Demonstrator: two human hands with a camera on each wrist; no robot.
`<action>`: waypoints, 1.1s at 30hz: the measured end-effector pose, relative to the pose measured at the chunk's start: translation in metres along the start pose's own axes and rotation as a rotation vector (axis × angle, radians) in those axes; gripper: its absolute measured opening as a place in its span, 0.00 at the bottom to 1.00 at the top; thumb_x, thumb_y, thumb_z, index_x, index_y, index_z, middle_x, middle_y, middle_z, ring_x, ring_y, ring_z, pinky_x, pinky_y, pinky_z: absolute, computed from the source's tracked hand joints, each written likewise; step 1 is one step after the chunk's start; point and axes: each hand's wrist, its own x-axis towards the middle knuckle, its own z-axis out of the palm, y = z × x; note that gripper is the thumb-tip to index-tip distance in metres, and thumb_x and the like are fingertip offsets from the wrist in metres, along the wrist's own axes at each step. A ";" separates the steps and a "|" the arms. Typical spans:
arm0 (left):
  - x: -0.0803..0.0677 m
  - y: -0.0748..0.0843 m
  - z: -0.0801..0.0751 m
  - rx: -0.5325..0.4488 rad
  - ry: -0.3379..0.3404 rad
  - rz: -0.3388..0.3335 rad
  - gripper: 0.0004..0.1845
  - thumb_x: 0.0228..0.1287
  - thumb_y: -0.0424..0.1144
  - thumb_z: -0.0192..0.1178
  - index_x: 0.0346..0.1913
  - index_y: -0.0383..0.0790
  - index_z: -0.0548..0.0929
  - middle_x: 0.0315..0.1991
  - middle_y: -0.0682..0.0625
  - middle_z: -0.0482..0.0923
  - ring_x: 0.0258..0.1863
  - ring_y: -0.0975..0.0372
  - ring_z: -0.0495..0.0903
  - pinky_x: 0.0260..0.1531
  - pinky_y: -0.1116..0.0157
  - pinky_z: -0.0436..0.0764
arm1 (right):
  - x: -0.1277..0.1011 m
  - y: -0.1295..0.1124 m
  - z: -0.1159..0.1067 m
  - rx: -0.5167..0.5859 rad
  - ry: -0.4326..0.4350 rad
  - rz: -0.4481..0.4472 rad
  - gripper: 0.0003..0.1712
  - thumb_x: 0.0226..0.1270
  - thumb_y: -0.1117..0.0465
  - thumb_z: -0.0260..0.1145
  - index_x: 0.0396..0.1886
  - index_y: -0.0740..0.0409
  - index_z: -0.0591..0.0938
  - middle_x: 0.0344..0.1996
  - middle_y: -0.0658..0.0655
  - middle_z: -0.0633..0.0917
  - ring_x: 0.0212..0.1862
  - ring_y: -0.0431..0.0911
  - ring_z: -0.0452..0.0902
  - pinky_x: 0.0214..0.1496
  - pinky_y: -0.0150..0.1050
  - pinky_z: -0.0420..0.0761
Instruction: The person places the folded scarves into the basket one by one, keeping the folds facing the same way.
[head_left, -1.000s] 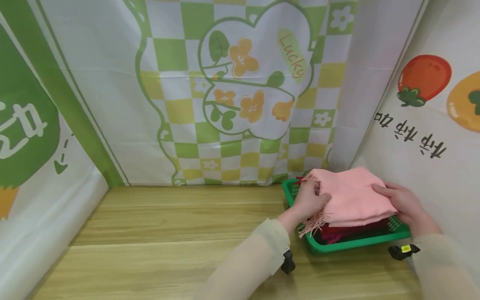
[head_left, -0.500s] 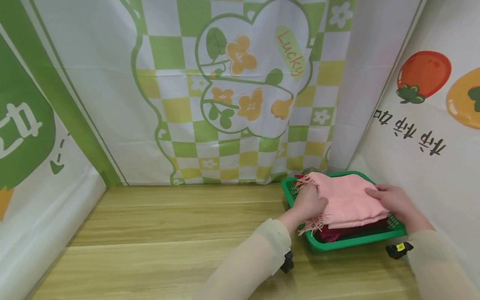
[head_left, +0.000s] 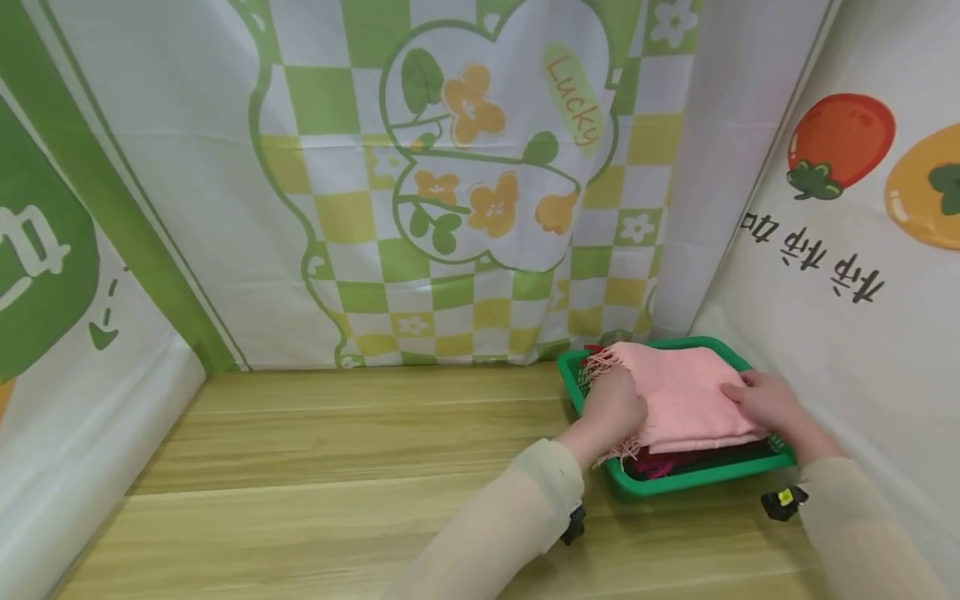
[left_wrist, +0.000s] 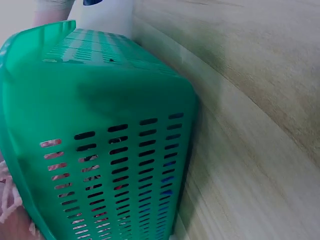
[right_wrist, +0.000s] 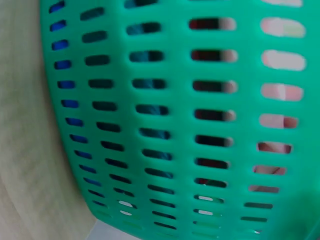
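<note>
Two hands share this: on the tabletop, lower right, the green basket holds your folded pink scarf. Left hand curls on its fringe, right hand grips its edge; lower evenly.

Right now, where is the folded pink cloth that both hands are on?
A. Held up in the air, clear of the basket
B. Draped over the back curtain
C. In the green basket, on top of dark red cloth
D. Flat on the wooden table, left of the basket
C: the pink cloth lies in the green basket over dark red cloth, with the left hand and right hand on it.
</note>
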 end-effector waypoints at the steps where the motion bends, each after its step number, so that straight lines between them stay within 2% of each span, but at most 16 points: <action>1: 0.001 0.000 0.002 0.015 -0.004 -0.016 0.12 0.73 0.35 0.63 0.29 0.43 0.76 0.33 0.53 0.79 0.30 0.63 0.73 0.35 0.68 0.78 | 0.000 0.000 0.001 -0.009 0.003 0.001 0.43 0.92 0.49 0.53 0.74 0.91 0.61 0.70 0.93 0.67 0.69 0.84 0.67 0.70 0.76 0.72; 4: 0.009 -0.007 0.015 0.059 0.001 -0.048 0.09 0.76 0.38 0.63 0.33 0.45 0.78 0.35 0.55 0.80 0.30 0.63 0.75 0.33 0.68 0.79 | -0.001 -0.002 0.001 -0.048 0.005 -0.008 0.43 0.92 0.50 0.52 0.74 0.92 0.60 0.70 0.93 0.66 0.69 0.86 0.66 0.71 0.77 0.71; 6: 0.009 -0.007 0.016 0.091 -0.002 -0.078 0.08 0.78 0.42 0.63 0.37 0.45 0.80 0.35 0.55 0.80 0.30 0.63 0.77 0.31 0.67 0.80 | -0.001 -0.006 0.003 -0.084 0.013 -0.021 0.42 0.92 0.51 0.52 0.73 0.92 0.61 0.69 0.93 0.67 0.68 0.86 0.68 0.70 0.77 0.71; 9: 0.000 0.001 0.004 0.109 -0.005 -0.112 0.08 0.80 0.43 0.63 0.42 0.43 0.82 0.34 0.53 0.82 0.29 0.62 0.79 0.27 0.64 0.81 | -0.002 -0.014 0.005 -0.138 0.020 -0.011 0.40 0.91 0.52 0.50 0.73 0.92 0.62 0.68 0.93 0.68 0.66 0.84 0.71 0.69 0.77 0.72; 12: -0.016 0.014 -0.013 0.140 -0.007 -0.140 0.11 0.82 0.45 0.63 0.49 0.40 0.82 0.34 0.51 0.82 0.28 0.61 0.81 0.24 0.63 0.81 | -0.006 -0.023 0.008 -0.190 0.041 -0.002 0.37 0.89 0.55 0.49 0.72 0.91 0.64 0.66 0.91 0.71 0.61 0.80 0.76 0.67 0.76 0.74; 14: -0.021 0.016 -0.018 0.155 -0.008 -0.144 0.12 0.82 0.46 0.62 0.53 0.40 0.82 0.36 0.50 0.83 0.30 0.61 0.83 0.25 0.62 0.82 | -0.008 -0.027 0.009 -0.211 0.067 -0.005 0.33 0.86 0.57 0.49 0.67 0.90 0.69 0.60 0.88 0.77 0.52 0.74 0.80 0.60 0.73 0.79; 17: -0.025 0.014 -0.020 0.181 0.001 -0.112 0.17 0.82 0.48 0.61 0.58 0.38 0.82 0.42 0.49 0.85 0.33 0.61 0.84 0.26 0.62 0.82 | -0.010 -0.030 0.010 -0.222 0.107 -0.002 0.31 0.84 0.58 0.51 0.65 0.88 0.71 0.58 0.88 0.78 0.50 0.74 0.81 0.57 0.73 0.80; 19: -0.026 0.011 -0.021 0.181 0.002 -0.080 0.17 0.82 0.48 0.61 0.59 0.38 0.82 0.47 0.48 0.86 0.37 0.60 0.85 0.30 0.61 0.84 | -0.011 -0.030 0.010 -0.219 0.124 0.010 0.31 0.83 0.58 0.52 0.65 0.87 0.72 0.57 0.87 0.79 0.49 0.73 0.81 0.55 0.72 0.81; 20: -0.027 0.010 -0.022 0.185 0.004 -0.067 0.17 0.82 0.48 0.61 0.58 0.38 0.83 0.49 0.47 0.86 0.39 0.60 0.85 0.31 0.61 0.84 | -0.011 -0.030 0.010 -0.221 0.129 0.017 0.33 0.83 0.57 0.52 0.67 0.88 0.71 0.60 0.89 0.78 0.52 0.76 0.80 0.58 0.74 0.80; 24: -0.029 0.004 -0.026 0.188 0.049 -0.030 0.11 0.77 0.48 0.64 0.45 0.43 0.84 0.45 0.50 0.85 0.40 0.60 0.86 0.30 0.60 0.85 | -0.015 -0.030 0.010 -0.225 0.135 0.025 0.36 0.84 0.55 0.53 0.72 0.87 0.69 0.65 0.90 0.74 0.61 0.81 0.76 0.65 0.77 0.76; 27: -0.029 0.000 -0.031 0.208 0.110 -0.003 0.11 0.75 0.49 0.67 0.37 0.46 0.83 0.41 0.51 0.86 0.38 0.59 0.87 0.28 0.59 0.85 | -0.017 -0.031 0.010 -0.223 0.148 0.014 0.37 0.85 0.54 0.54 0.73 0.86 0.68 0.66 0.90 0.73 0.64 0.83 0.73 0.67 0.77 0.74; 30: -0.030 -0.006 -0.037 0.244 0.152 0.047 0.12 0.76 0.50 0.67 0.41 0.44 0.87 0.45 0.49 0.87 0.44 0.55 0.88 0.37 0.57 0.88 | -0.018 -0.034 0.011 -0.228 0.177 -0.002 0.37 0.86 0.53 0.55 0.74 0.85 0.69 0.68 0.89 0.72 0.66 0.83 0.71 0.68 0.78 0.73; 33: -0.035 -0.012 -0.043 0.288 0.173 0.091 0.19 0.77 0.51 0.67 0.53 0.38 0.87 0.51 0.45 0.86 0.52 0.53 0.86 0.51 0.58 0.87 | -0.020 -0.041 0.015 -0.237 0.212 -0.031 0.39 0.86 0.51 0.57 0.75 0.84 0.69 0.70 0.87 0.72 0.69 0.83 0.69 0.70 0.78 0.71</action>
